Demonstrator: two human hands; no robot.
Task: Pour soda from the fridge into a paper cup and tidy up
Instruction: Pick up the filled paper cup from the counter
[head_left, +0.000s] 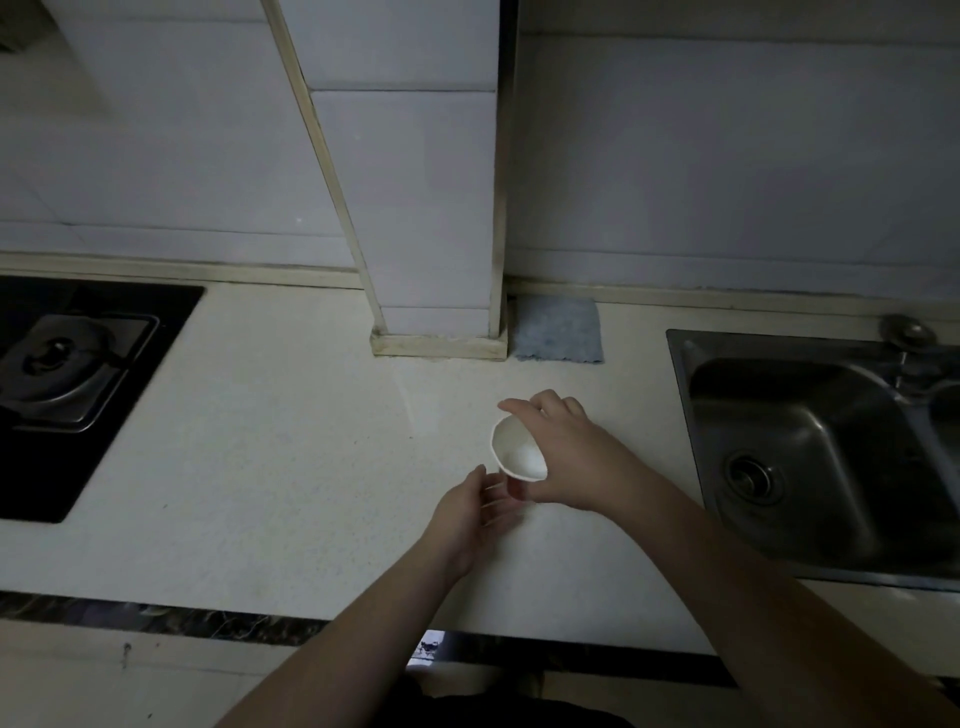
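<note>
The left hand (475, 506) hovers low over the worktop (270, 441), palm turned toward the paper cup (517, 452), fingers loosely extended and slightly curved. Its fingertips lie just beside the cup's lower part; whether they touch it cannot be told, because that region is blurred. The paper cup sits between the two hands, above the pale worktop, midway between stove and sink. Its long axis is tilted: the open mouth faces up and toward the left, the base points down toward the person. The inside appears white and empty.

The right hand (563, 449) grips the cup from the right side, thumb across the far rim and fingers curled round the wall. This hand carries the cup; the left hand is the nearer one for supporting the base.

Judgement: the cup needs to be set upright before pouring.
</note>
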